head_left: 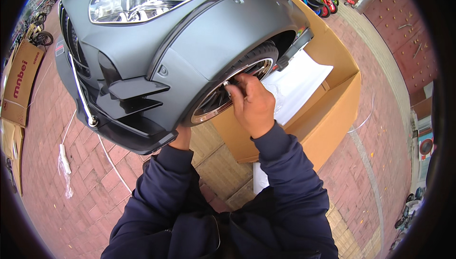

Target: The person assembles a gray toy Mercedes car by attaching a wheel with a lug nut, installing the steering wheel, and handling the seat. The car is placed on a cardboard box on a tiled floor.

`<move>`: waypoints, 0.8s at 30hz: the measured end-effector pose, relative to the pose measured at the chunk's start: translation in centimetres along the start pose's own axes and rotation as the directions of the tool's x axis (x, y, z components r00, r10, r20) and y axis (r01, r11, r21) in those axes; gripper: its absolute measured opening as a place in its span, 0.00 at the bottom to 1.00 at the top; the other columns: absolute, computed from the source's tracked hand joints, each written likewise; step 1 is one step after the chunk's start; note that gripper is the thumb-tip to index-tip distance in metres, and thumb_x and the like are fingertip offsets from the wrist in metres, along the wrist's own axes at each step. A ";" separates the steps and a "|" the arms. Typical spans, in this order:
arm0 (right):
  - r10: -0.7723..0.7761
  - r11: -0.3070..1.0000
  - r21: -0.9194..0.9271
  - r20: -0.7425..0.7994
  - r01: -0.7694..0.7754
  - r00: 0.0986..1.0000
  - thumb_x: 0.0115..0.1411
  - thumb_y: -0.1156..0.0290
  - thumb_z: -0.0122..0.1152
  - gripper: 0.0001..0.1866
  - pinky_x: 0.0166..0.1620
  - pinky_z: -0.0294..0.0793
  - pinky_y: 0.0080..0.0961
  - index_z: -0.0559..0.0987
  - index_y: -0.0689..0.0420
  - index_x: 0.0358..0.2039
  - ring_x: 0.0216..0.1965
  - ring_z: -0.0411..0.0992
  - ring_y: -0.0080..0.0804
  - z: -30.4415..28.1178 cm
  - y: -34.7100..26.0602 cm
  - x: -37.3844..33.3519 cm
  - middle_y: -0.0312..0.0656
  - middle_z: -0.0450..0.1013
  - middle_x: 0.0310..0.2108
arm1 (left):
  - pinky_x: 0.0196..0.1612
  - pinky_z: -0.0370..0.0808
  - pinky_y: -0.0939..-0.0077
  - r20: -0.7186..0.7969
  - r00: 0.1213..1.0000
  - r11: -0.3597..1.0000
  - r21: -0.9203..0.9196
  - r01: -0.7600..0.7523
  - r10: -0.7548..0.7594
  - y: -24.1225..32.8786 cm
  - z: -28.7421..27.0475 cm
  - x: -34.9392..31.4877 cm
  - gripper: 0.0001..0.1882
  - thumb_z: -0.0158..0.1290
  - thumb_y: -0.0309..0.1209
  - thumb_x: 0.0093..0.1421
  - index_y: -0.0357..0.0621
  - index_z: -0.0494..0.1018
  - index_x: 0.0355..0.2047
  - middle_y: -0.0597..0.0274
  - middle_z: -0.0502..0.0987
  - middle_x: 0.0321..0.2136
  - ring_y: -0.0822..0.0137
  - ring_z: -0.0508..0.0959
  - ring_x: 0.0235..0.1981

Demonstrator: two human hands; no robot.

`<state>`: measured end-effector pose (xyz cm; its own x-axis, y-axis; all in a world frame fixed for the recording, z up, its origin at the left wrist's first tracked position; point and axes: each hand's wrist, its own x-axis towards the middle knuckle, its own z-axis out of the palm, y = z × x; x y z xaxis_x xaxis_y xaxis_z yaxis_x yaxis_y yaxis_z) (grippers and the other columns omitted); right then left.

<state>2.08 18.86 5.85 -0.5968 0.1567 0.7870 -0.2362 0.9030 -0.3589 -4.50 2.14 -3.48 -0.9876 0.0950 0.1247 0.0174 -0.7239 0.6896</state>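
Wheel (218, 99) sits under grey fender (202, 40); right hand (254, 103) is at its centre.

Grey car body (199, 50); black tyre (259, 53); navy sleeves (294, 164); tan carton (344, 100)

The grey car body (199, 45) looks like smooth plastic with a matt, faintly satin finish. Its headlight (147, 0) is clear and glossy, the front fins (140, 88) shiny black plastic. The wheel rim (207, 116) gleams like chrome; the tyre (260, 53) is dull black. Matt brown cardboard makes the box (335, 100), with a smooth white sheet (306, 78) inside. The sleeves (292, 164) are dark cloth, the paving (90, 152) rough-looking brick.
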 end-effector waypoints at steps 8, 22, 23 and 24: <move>-0.220 0.960 -0.103 0.303 0.261 0.927 0.46 0.69 0.77 0.30 0.37 0.77 0.32 0.74 0.62 0.49 0.35 0.77 0.41 -3.0 1.1 0.8 0.47 0.73 0.37 | 0.58 0.74 0.64 -0.004 1.000 0.999 -0.033 -0.022 0.022 -0.6 -1.1 0.0 0.25 0.42 0.46 0.71 0.40 0.72 0.56 0.58 0.78 0.52 0.60 0.77 0.53; -0.596 0.623 -0.382 0.333 0.683 0.730 0.49 0.55 0.66 0.25 0.52 0.72 0.41 0.80 0.62 0.41 0.50 0.71 0.48 -4.3 2.4 3.6 0.53 0.74 0.45 | 0.59 0.72 0.65 0.127 0.989 0.969 0.227 -0.101 0.074 0.7 0.0 0.0 0.24 0.40 0.44 0.73 0.40 0.71 0.57 0.59 0.76 0.54 0.61 0.76 0.55; -0.595 0.629 -0.376 0.330 0.680 0.733 0.49 0.55 0.66 0.26 0.52 0.72 0.41 0.80 0.63 0.41 0.49 0.71 0.48 -4.2 2.5 3.5 0.53 0.74 0.44 | 0.60 0.71 0.65 0.097 0.992 0.949 0.297 -0.104 0.078 0.8 0.1 0.0 0.24 0.40 0.44 0.73 0.40 0.71 0.58 0.59 0.76 0.54 0.62 0.75 0.55; -0.596 0.637 -0.368 0.321 0.677 0.736 0.49 0.55 0.66 0.26 0.52 0.72 0.40 0.80 0.64 0.41 0.49 0.72 0.48 -4.2 2.5 3.5 0.52 0.74 0.44 | 0.60 0.71 0.65 0.144 0.986 0.965 0.233 -0.121 0.089 0.9 0.2 0.0 0.24 0.40 0.44 0.73 0.40 0.71 0.58 0.59 0.76 0.54 0.62 0.75 0.55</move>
<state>2.63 23.35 9.78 -0.5448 -0.5517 0.6316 -0.2725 0.8287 0.4888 -4.43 1.60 -2.68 -0.9495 0.1277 0.2865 0.1723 -0.5508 0.8167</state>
